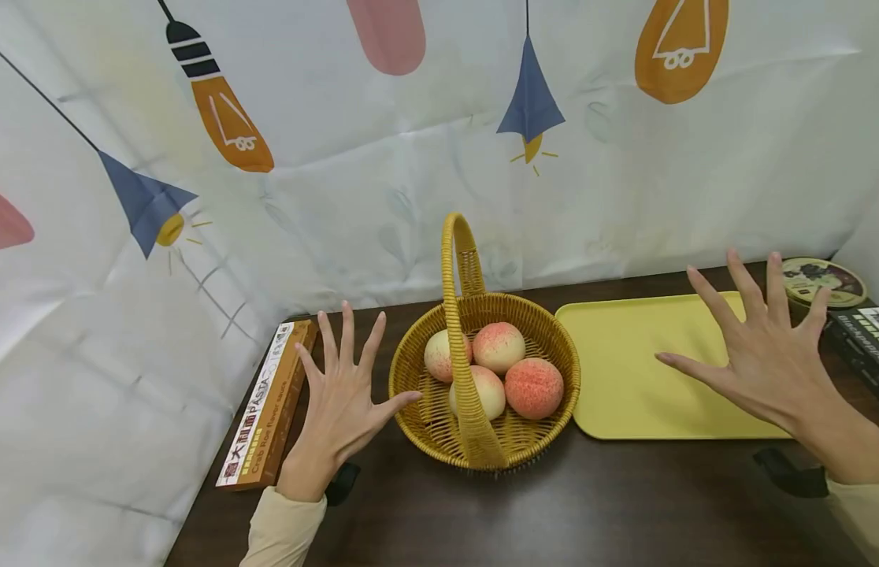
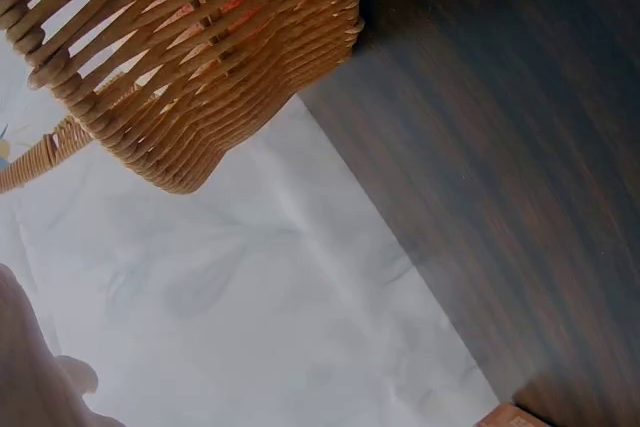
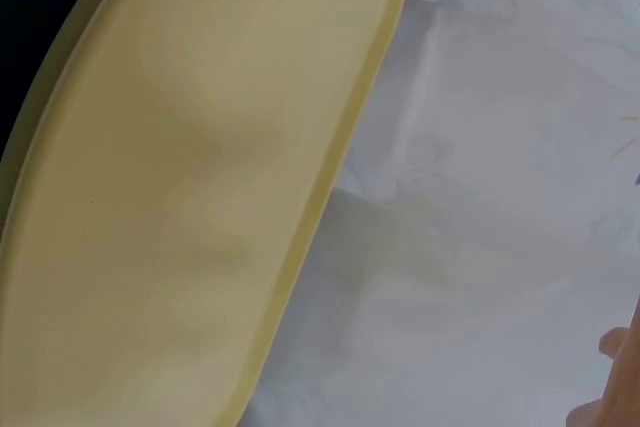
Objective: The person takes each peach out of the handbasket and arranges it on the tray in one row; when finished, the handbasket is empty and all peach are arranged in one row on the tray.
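Fingers spread wide, my left hand point(image 1: 338, 405) hovers between the wicker basket and a long pasta box point(image 1: 265, 405), holding nothing. My right hand point(image 1: 776, 358) is likewise spread and bare, above the right part of a yellow tray point(image 1: 631, 378). The basket point(image 1: 570, 354), woven and golden with a tall arched handle, stands in the middle of the table. Inside it lie several peaches point(image 1: 534, 388), pale cream with pink-red blush. In the left wrist view the basket's woven side point(image 2: 190, 77) fills the upper left. The right wrist view shows the tray point(image 3: 180, 167) with nothing on it.
A round tin with a patterned lid point(image 1: 824, 282) sits at the far right corner, beside a dark box with printed letters point(image 1: 865, 346). Behind the dark wooden table point(image 1: 425, 520) hangs a white cloth point(image 1: 383, 197) printed with lamps and bulbs.
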The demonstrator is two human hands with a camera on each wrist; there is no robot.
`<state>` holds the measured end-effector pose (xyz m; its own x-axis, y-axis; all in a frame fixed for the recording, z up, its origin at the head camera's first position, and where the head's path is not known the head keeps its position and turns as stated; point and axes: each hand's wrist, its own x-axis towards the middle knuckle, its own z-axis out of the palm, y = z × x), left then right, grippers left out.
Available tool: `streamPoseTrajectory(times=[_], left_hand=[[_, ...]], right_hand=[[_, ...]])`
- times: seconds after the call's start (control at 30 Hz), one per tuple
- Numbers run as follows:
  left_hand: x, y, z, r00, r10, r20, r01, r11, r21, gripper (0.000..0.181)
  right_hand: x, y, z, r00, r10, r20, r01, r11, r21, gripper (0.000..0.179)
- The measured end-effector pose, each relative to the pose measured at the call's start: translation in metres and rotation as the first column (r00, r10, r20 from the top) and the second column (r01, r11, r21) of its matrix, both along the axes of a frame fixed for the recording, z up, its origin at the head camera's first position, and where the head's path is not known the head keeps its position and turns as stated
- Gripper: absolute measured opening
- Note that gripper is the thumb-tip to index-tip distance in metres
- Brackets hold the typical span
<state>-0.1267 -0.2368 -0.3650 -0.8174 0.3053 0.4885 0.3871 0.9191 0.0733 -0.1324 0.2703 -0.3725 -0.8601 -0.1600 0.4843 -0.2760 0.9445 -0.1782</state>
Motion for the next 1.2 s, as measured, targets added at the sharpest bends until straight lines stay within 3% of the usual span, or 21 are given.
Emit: streamPoseTrajectory(times=[0.2,0.3,0.37,0.43,0.53,0.63,0.7,0.8,0.93,1.07,1.2], left_hand=[[0.003,0.0,0.003,1.0,-0.014,0.026,0.014,1.0,0.026,0.109],[0.006,0.0,0.005,0.996,-0.051,0.078,0.044,0.995,0.091,0.11],[0.008,0.0,0.006,0.99,-0.082,0.113,0.065,0.986,0.152,0.107],[0.01,0.001,0.006,0.979,-0.131,0.156,0.091,0.966,0.241,0.106],[0.011,0.002,0.003,0.946,-0.233,0.227,0.125,0.903,0.41,0.106],[0.01,0.005,-0.004,0.897,-0.329,0.295,0.12,0.823,0.555,0.11],[0.009,0.007,-0.009,0.871,-0.357,0.337,0.098,0.799,0.594,0.111],[0.007,0.009,-0.016,0.844,-0.38,0.38,0.072,0.781,0.62,0.115],[0.006,0.011,-0.026,0.802,-0.416,0.429,0.051,0.763,0.644,0.118],[0.006,0.012,-0.033,0.759,-0.419,0.498,0.0,0.765,0.644,0.119],[0.006,0.011,-0.032,0.738,-0.411,0.535,-0.031,0.772,0.635,0.121]], right_hand=[[0.0,-0.01,0.007,0.999,0.047,0.024,-0.047,0.999,-0.013,0.112],[0.001,-0.023,0.012,0.99,0.139,0.013,-0.138,0.989,-0.05,0.107],[0.002,-0.036,0.016,0.973,0.23,-0.036,-0.232,0.97,-0.076,0.099],[0.004,-0.05,0.02,0.94,0.326,-0.1,-0.335,0.938,-0.087,0.092],[0.006,-0.072,0.029,0.883,0.444,-0.153,-0.458,0.886,-0.069,0.087],[0.007,-0.09,0.042,0.836,0.531,-0.138,-0.541,0.84,-0.049,0.081],[0.007,-0.1,0.05,0.808,0.58,-0.106,-0.586,0.809,-0.043,0.077],[0.002,-0.113,0.057,0.768,0.64,-0.029,-0.64,0.767,-0.047,0.077],[-0.006,-0.126,0.055,0.709,0.69,0.146,-0.689,0.722,-0.066,0.079],[-0.012,-0.134,0.045,0.654,0.7,0.287,-0.709,0.699,-0.091,0.073],[-0.019,-0.14,0.036,0.619,0.701,0.353,-0.713,0.691,-0.122,0.065]])
